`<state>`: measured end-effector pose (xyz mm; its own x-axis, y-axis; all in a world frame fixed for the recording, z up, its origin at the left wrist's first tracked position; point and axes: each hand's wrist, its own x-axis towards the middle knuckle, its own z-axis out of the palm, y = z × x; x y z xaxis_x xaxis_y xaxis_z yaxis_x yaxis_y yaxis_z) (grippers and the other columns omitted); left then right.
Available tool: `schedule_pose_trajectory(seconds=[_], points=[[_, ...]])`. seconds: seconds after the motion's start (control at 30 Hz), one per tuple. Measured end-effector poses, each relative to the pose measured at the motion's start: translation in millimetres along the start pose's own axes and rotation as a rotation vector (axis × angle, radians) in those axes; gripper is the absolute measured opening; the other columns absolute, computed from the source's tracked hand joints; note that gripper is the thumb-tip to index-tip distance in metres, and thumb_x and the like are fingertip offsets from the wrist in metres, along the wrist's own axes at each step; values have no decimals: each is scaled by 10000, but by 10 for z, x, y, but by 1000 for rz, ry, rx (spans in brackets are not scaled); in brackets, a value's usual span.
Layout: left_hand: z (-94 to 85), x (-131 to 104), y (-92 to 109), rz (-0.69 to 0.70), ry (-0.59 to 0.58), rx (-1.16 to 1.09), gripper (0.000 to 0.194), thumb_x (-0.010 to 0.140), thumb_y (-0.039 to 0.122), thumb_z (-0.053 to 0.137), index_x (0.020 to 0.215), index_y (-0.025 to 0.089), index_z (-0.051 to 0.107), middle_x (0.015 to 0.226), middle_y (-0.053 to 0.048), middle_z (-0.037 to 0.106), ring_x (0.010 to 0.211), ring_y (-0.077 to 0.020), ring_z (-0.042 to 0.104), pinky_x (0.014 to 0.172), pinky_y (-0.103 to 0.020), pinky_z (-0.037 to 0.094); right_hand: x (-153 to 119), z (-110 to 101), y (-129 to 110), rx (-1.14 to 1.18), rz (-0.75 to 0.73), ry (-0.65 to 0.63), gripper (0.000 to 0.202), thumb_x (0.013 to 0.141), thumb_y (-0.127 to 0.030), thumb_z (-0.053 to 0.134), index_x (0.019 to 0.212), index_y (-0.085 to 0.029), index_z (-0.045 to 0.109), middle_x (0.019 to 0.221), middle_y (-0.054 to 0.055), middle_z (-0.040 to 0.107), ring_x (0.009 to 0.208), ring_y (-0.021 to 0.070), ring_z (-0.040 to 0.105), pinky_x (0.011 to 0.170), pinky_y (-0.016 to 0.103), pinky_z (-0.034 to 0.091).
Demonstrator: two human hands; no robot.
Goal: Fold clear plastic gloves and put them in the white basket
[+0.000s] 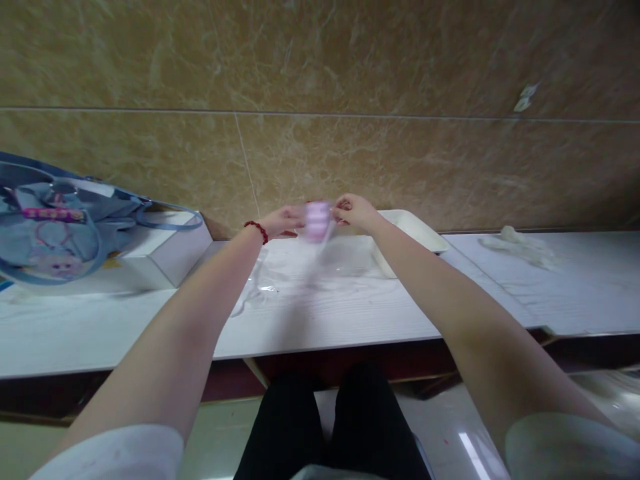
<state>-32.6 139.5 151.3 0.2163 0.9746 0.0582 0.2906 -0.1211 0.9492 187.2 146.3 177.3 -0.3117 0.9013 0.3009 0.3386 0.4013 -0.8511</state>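
A blurred lilac object (317,222) is over the far part of the white table (360,313). The left hand (284,219) holds its left side in the fingers; the right hand (357,212) has fingers narrowed at its right edge, grip unclear. Right is a cream tray (419,230).

Both arms (187,333) outstretched, right fingers (344,203) curled

A brown marbled wall (350,60) backs the white table (345,320) — below, glossy pale floor (225,433) catches light (474,456).
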Motion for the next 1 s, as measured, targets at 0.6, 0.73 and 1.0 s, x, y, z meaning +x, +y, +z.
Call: schedule_pose_trajectory(seconds=[0.6, 0.73, 1.0], points=[[157, 144, 59, 335, 332, 594, 323, 732, 356, 474, 869, 109, 629, 828, -64, 634, 761, -159, 568, 737, -285, 444, -97, -218, 442, -358, -296, 244, 207, 721, -357, 530, 808, -172, 564, 686, -10, 558, 608, 94, 474, 612, 218, 389], [359, -172, -279, 369, 236, 692, 299, 743, 351, 452, 843, 132, 628, 890, -63, 627, 813, -156, 561, 744, -248, 445, -529, -85, 723, -349, -346, 160, 210, 735, -368, 512, 796, -177, 576, 749, 9, 595, 689, 114, 525, 651, 228, 407], [789, -635, -922, 387, 45, 855, 244, 775, 291, 406, 811, 173, 617, 848, -57, 624, 827, -156, 547, 801, -276, 417, -1164, 223, 1328, -386, -339, -122, 137, 754, -242, 497, 816, -173, 598, 855, 35, 633, 834, 138, 564, 783, 268, 405]])
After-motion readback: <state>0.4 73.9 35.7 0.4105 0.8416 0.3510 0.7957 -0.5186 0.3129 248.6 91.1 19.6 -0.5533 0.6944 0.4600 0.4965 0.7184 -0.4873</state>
